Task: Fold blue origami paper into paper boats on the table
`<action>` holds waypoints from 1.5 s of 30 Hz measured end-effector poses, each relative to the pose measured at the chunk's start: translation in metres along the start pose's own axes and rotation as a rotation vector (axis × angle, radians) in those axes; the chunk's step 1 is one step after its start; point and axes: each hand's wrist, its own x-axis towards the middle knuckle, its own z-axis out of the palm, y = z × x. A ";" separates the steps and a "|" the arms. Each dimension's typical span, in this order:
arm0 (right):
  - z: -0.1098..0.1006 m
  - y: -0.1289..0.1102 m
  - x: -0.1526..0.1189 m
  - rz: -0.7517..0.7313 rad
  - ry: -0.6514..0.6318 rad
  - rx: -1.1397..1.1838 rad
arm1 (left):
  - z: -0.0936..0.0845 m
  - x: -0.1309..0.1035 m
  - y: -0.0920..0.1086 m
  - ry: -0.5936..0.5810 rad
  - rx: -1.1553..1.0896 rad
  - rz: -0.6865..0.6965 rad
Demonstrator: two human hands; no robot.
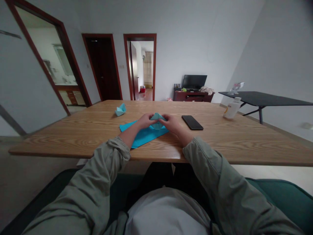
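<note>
Between my two hands, just above the table, is a light-blue piece of folded paper [157, 118] with a pointed top. My left hand [145, 121] grips its left side, the fingers closed on its edge. On the right side my right hand [171, 122] pinches the same paper. Beneath the hands lies a brighter blue sheet [144, 137], partly covered by the left forearm. A finished-looking light-blue folded paper boat [120, 110] stands apart, farther back on the left.
The wooden table [80, 137] spans the view. Right of my hands lies a black phone [192, 122]. A white bottle [232, 108] stands farther right. Beyond the table's right side is a black folding table [266, 98]; a television [194, 82] is at the far wall.
</note>
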 end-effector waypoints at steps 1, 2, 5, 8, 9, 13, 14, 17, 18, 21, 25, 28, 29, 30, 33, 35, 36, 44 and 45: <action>0.001 -0.001 0.000 -0.008 -0.002 0.017 | 0.001 0.000 0.001 -0.014 0.010 0.009; 0.001 -0.002 -0.001 -0.008 -0.003 0.033 | 0.003 0.000 0.002 -0.016 0.023 0.014; 0.003 -0.005 -0.001 0.006 -0.007 0.062 | 0.006 -0.001 0.004 0.046 0.081 0.006; 0.004 -0.006 -0.001 0.004 -0.006 0.057 | 0.007 -0.002 0.006 0.095 0.133 -0.017; 0.004 -0.006 -0.001 0.005 -0.006 0.042 | 0.007 -0.003 0.007 0.092 0.149 -0.022; 0.003 -0.004 -0.001 0.043 -0.009 -0.045 | 0.004 -0.004 0.008 0.060 0.218 -0.025; 0.002 -0.004 -0.001 0.052 -0.008 -0.071 | 0.003 -0.004 0.008 0.051 0.237 -0.031; 0.001 -0.003 -0.003 0.073 -0.014 -0.143 | -0.002 -0.005 0.007 -0.004 0.290 -0.057; 0.001 -0.002 -0.003 0.084 -0.020 -0.166 | -0.004 -0.005 0.008 -0.031 0.299 -0.063; 0.001 -0.001 -0.004 0.124 -0.047 -0.203 | -0.009 -0.008 0.012 -0.074 0.293 -0.084; -0.001 0.005 -0.003 0.131 -0.074 -0.220 | -0.014 -0.009 0.016 -0.069 0.269 -0.115; -0.003 0.006 -0.003 0.124 -0.088 -0.237 | -0.018 -0.009 0.012 -0.099 0.294 -0.117; -0.003 0.006 -0.002 0.129 -0.094 -0.241 | -0.019 -0.009 0.009 -0.114 0.308 -0.116; -0.004 0.005 -0.002 0.132 -0.099 -0.244 | -0.021 -0.008 0.006 -0.130 0.321 -0.116; -0.005 0.004 -0.002 0.141 -0.106 -0.245 | -0.026 -0.009 0.000 -0.159 0.348 -0.135; -0.007 0.004 -0.002 0.157 -0.101 -0.252 | -0.030 -0.009 -0.002 -0.157 0.353 -0.151; -0.008 0.005 -0.002 0.167 -0.098 -0.261 | -0.031 -0.010 -0.002 -0.160 0.355 -0.154; -0.012 0.015 0.001 0.202 -0.126 -0.344 | -0.034 -0.010 -0.002 -0.194 0.383 -0.171; -0.012 0.015 0.002 0.214 -0.125 -0.350 | -0.034 -0.010 -0.002 -0.196 0.388 -0.174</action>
